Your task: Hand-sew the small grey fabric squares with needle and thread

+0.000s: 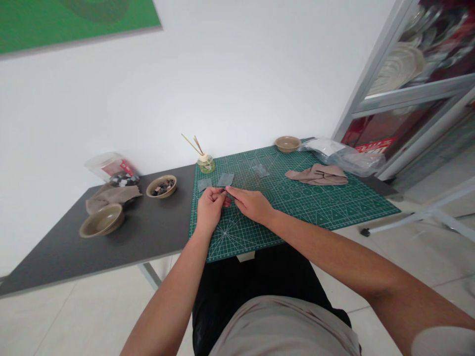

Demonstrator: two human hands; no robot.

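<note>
Left hand (210, 206) pinching small dark item (223, 191), low over left part of green cutting mat (300, 202). Right hand (254, 203) right there too, fingertips meeting at item; can't tell whether gripping. Clear packets (225, 179) just beyond. Left on dark surface (156, 230): bowl (163, 197) of dark pieces. Brown cloth (321, 175) at right.
</note>
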